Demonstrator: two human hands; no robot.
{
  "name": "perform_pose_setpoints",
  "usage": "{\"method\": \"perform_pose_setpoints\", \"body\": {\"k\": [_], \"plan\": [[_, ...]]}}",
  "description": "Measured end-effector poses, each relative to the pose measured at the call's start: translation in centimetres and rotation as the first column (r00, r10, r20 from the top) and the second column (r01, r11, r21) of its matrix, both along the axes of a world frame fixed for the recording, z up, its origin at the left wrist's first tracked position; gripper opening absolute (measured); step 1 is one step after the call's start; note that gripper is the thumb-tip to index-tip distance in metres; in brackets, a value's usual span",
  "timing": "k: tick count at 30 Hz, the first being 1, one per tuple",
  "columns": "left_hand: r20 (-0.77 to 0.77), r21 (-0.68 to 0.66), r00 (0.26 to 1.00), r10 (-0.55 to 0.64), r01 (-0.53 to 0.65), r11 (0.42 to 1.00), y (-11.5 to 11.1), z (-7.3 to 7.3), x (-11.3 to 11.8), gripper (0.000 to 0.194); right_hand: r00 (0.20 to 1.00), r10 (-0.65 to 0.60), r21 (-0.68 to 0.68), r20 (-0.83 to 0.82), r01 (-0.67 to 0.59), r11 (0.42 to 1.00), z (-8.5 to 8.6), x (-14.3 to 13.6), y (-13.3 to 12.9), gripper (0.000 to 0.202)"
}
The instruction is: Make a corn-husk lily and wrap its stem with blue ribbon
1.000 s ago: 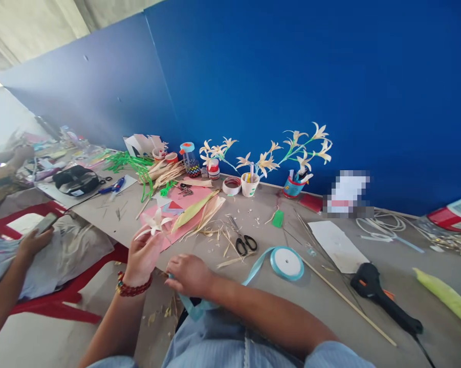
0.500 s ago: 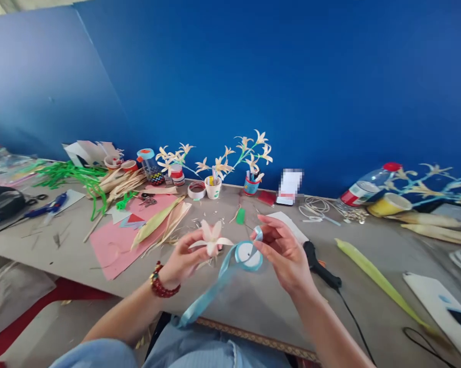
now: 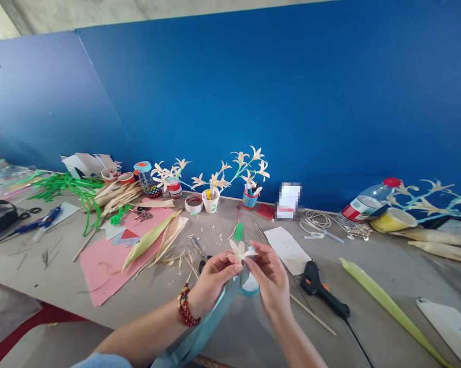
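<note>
Between my hands is a small cream flower [image 3: 239, 250] with pointed petals. My left hand [image 3: 216, 278] pinches its base from the left. My right hand [image 3: 269, 273] meets the flower's right side, its thumb and fingers closed around the end of a light blue ribbon. The ribbon [image 3: 211, 319] runs down beneath my left wrist toward my lap. Its spool [image 3: 250, 284] lies just below the flower, partly hidden by my right hand.
A black glue gun [image 3: 324, 291] and a thin stick [image 3: 312, 314] lie right of my hands. Pink paper [image 3: 100, 266] with husks is at left. Cups with flower stems [image 3: 211, 200], a phone [image 3: 289, 200] and a bottle [image 3: 372, 199] line the blue wall.
My hands have come together, and the flower has moved right to meet the ribbon end in my right hand. The view has tilted up slightly; the thin stick now shows.
</note>
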State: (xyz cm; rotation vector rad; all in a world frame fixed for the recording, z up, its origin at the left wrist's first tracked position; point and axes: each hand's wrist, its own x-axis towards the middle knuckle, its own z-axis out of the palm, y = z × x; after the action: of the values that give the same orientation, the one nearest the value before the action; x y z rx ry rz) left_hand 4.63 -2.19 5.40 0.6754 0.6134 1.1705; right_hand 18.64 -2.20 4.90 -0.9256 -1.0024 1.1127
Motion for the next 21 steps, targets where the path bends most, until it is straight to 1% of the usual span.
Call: {"method": "perform_pose_setpoints", "body": {"k": [2,4,6,9,12,16,18,21], "plan": [[0.010,-0.007,1.000,0.025,-0.025,1.000,0.3,-0.1,-0.1,0.014,0.996,0.018,-0.033,-0.083,-0.021,0.999,0.0,-0.4,0.1,0.034],[0.007,-0.019,1.000,0.011,-0.011,1.000,0.7,-0.3,-0.2,0.015,0.986,0.059,-0.068,-0.159,-0.070,0.995,0.2,-0.5,0.2,0.034],[0.001,-0.028,1.000,-0.016,0.016,0.999,0.9,-0.5,-0.4,0.014,0.976,0.084,-0.100,-0.200,-0.105,0.989,0.3,-0.3,0.4,0.032],[-0.022,-0.044,0.998,-0.053,0.052,0.998,1.1,-0.8,-0.8,0.014,0.981,0.057,-0.138,-0.183,-0.083,0.987,0.1,-0.1,0.6,0.032],[-0.073,-0.045,0.996,-0.049,0.046,0.998,1.0,-0.9,-0.9,0.014,0.990,0.014,-0.165,-0.144,-0.038,0.986,-0.4,-0.2,0.7,0.031],[-0.098,0.007,0.994,-0.044,0.045,0.999,0.7,-1.1,-0.4,0.011,0.995,-0.026,-0.118,-0.092,0.015,0.993,-0.7,-0.5,0.4,0.029],[-0.111,0.011,0.994,-0.023,0.024,1.000,0.7,-1.3,-0.2,0.012,0.996,-0.047,-0.105,-0.074,0.039,0.994,-0.8,-0.7,0.3,0.030],[-0.100,-0.033,0.995,0.027,-0.030,0.999,0.7,-1.5,0.0,0.014,0.995,-0.059,-0.122,-0.078,0.049,0.991,-0.7,-0.9,0.3,0.032]]}}
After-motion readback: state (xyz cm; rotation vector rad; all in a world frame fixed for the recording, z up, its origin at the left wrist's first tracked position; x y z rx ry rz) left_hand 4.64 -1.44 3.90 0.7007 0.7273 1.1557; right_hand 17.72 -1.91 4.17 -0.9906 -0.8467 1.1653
